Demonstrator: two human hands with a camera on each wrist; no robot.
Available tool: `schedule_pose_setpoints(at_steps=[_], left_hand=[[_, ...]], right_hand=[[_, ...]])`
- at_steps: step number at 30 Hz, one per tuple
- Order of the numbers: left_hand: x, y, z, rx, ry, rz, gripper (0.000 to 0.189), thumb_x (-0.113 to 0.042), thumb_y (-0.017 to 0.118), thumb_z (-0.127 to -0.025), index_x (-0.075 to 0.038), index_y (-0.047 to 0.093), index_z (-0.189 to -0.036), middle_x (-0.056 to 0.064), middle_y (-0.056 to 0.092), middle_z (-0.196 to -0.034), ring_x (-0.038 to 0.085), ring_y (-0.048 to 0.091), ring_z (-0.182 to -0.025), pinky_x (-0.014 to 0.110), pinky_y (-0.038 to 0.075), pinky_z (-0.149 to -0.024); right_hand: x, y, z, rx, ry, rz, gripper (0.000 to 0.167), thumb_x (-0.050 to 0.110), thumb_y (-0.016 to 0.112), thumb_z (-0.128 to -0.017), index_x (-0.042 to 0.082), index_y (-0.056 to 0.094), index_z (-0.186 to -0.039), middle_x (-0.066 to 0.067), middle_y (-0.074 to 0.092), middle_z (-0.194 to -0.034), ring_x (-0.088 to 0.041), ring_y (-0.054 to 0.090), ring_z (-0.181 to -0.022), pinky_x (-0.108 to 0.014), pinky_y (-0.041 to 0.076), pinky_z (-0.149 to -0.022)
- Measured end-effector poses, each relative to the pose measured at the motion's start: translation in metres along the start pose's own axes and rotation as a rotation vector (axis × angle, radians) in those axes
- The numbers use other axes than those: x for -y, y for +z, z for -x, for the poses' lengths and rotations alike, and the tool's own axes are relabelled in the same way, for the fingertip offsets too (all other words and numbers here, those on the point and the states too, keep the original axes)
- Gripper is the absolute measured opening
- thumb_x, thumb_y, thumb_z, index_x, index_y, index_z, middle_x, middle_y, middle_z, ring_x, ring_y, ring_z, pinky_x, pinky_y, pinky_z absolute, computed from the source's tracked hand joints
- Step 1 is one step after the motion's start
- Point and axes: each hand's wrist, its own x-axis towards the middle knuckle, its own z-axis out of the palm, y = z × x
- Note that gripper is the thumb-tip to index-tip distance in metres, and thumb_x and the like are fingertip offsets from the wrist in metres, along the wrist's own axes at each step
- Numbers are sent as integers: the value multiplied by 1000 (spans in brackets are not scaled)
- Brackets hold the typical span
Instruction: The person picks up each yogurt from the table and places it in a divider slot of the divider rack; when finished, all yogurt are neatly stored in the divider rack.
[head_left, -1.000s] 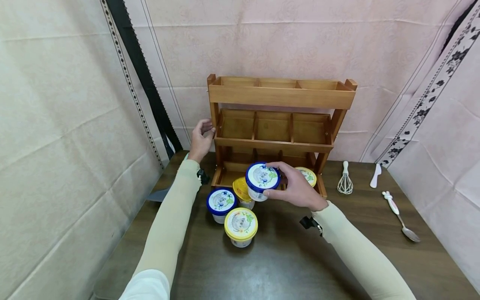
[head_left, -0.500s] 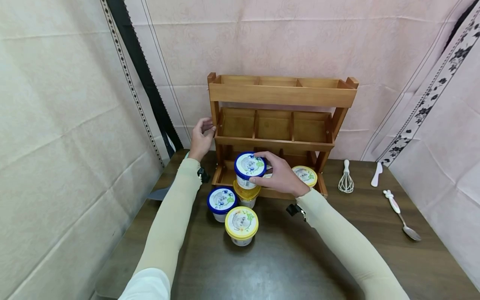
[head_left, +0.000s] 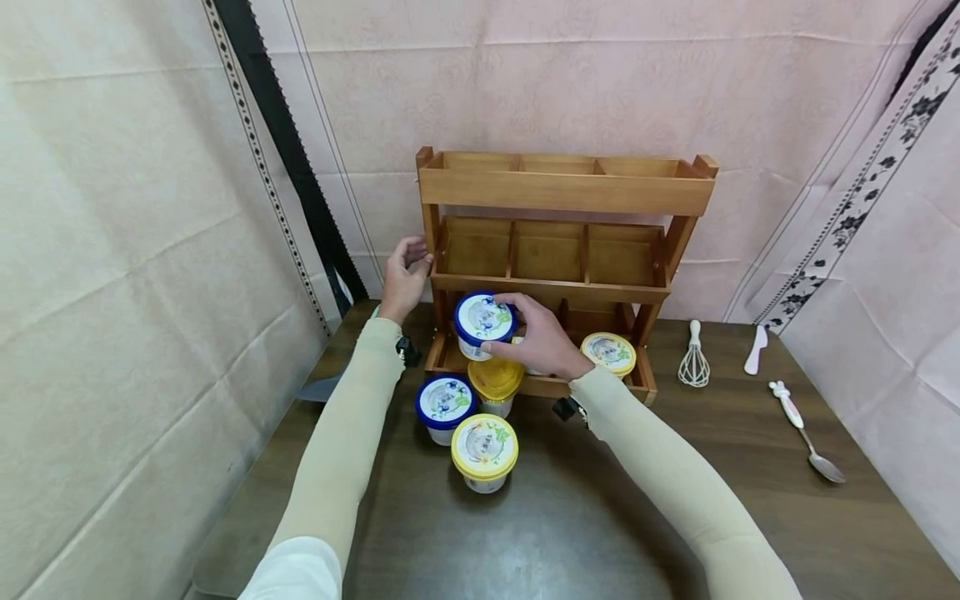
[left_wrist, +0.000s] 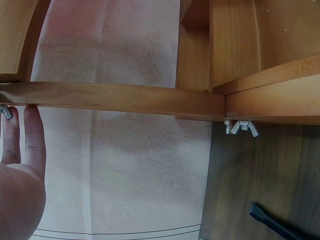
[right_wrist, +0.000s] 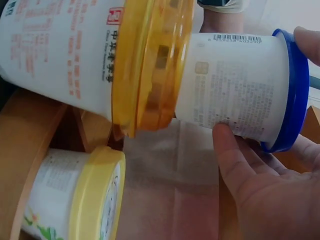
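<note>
My right hand grips a white tub with a blue lid, thumb and fingers about its rim. It is held up at the left part of the bottom shelf, above a tub with a see-through yellow lid. On the table stand another blue-lidded tub and a yellow-lidded tub. The wooden rack has one yellow-lidded tub at lower right. Something white behind my right hand is mostly hidden. My left hand touches the rack's left post with straight fingers.
A whisk, a white-handled utensil and a spoon lie on the table's right side. Left of the rack, a dark blade-like thing is partly covered by my left sleeve. Fabric hangs behind.
My right hand has carried the blue-lidded tub left and back, over the see-through yellow lid toward the bottom shelf. My left hand has stayed at the post.
</note>
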Motion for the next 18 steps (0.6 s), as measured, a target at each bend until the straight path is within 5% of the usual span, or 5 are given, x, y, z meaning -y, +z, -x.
schedule_pose_setpoints(at_steps=[18], left_hand=[[2, -3, 1, 8, -4, -27, 32, -15, 65, -107, -15, 61, -139, 11, 64, -135, 27, 62, -129, 48, 46, -119]], right_hand=[[-5, 22, -22, -38, -14, -39, 83, 51, 87, -85, 27, 48, -154, -1, 56, -147, -23, 65, -124, -41, 61, -100]])
